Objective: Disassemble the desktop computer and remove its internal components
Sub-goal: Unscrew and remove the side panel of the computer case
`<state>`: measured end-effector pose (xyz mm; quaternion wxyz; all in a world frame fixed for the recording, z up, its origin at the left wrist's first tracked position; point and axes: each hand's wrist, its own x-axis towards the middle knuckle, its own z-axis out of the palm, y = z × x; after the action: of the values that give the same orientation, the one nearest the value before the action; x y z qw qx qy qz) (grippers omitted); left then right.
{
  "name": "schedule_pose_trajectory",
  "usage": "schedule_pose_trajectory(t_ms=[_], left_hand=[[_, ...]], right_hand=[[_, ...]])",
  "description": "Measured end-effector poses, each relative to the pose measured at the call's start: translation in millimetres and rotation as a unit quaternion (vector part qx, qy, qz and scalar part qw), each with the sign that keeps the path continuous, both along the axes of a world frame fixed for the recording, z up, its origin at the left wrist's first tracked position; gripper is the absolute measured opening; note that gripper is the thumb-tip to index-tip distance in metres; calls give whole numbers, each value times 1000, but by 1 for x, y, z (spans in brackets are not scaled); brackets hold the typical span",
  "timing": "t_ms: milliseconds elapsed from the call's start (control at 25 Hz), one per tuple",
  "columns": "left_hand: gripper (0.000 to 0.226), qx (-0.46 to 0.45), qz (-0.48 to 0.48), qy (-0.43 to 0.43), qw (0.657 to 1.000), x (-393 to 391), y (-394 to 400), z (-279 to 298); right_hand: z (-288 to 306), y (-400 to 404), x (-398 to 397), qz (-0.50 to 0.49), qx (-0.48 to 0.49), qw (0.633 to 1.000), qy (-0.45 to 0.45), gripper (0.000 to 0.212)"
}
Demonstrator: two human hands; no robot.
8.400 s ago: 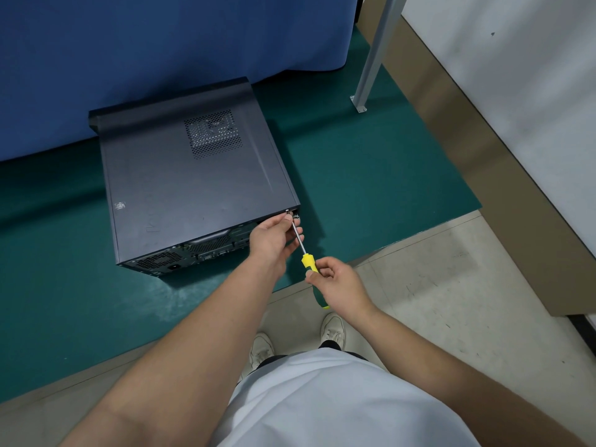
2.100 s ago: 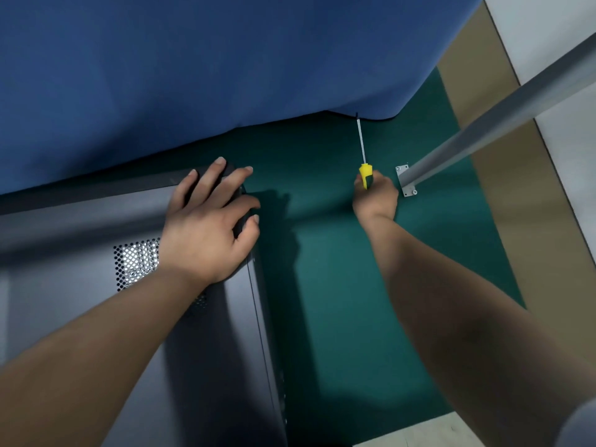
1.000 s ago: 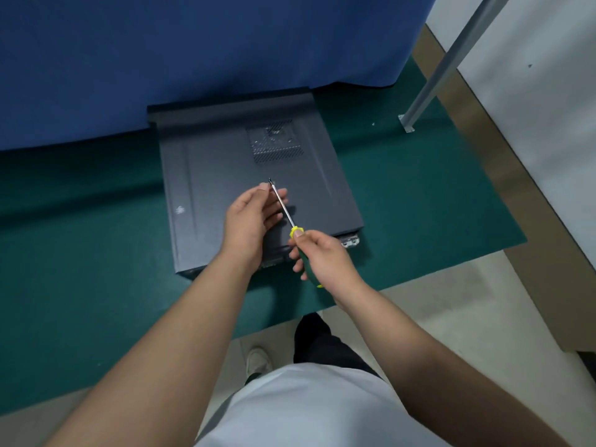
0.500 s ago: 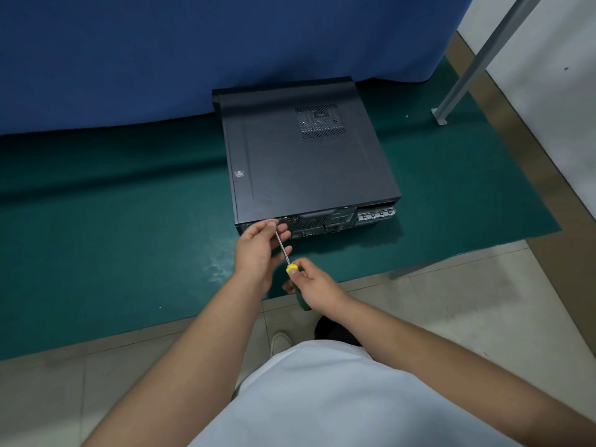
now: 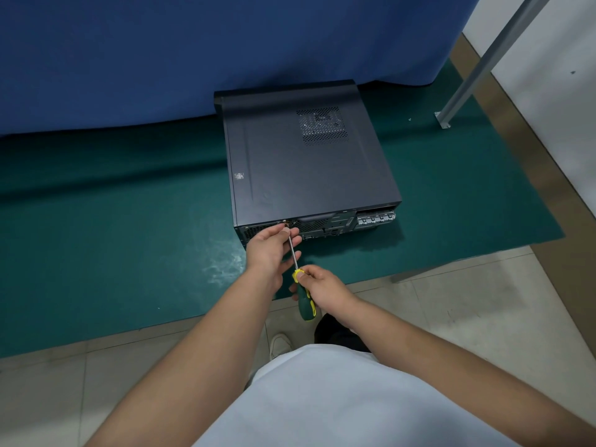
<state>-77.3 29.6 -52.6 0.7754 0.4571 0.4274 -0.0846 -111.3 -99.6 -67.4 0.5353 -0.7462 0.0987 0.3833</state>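
Note:
A dark grey desktop computer case lies flat on a green mat, its rear panel with ports facing me. My right hand grips the green and yellow handle of a screwdriver. The metal shaft runs up to a screw at the left part of the rear panel's top edge. My left hand pinches the shaft near its tip, right against the rear panel. The side cover with its vent grille is on the case.
A blue curtain hangs right behind the case. A grey metal post with a foot plate stands on the mat at the back right. Beige floor tiles run along the mat's near edge, where my shoe shows.
Since half a second ago both hands stay at the rear panel's left screw with the screwdriver. A second ago the screwdriver was held over the top cover; before that at the right corner.

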Motion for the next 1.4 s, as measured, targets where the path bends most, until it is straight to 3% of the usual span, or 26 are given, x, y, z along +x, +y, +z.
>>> schedule_pose_trajectory(t_ms=[520, 760, 880, 1000, 1240, 1400], left_hand=[[9, 11, 2, 19, 1000, 6, 1, 1], [6, 36, -40, 5, 999, 2, 3, 2], [18, 113, -104, 13, 988, -5, 3, -3], [23, 150, -124, 31, 980, -9, 6, -6], [23, 139, -115, 31, 983, -9, 9, -2], [15, 131, -117, 27, 984, -9, 8, 1]], right_hand=[[1, 2, 0, -29, 23, 999, 22, 26], [-3, 5, -5, -11, -109, 989, -101, 28], [0, 14, -6, -10, -157, 978, -135, 35], [2, 20, -8, -7, -183, 971, -151, 38], [6, 21, -8, 17, -238, 950, -202, 46], [9, 20, -3, -6, -189, 972, -142, 47]])
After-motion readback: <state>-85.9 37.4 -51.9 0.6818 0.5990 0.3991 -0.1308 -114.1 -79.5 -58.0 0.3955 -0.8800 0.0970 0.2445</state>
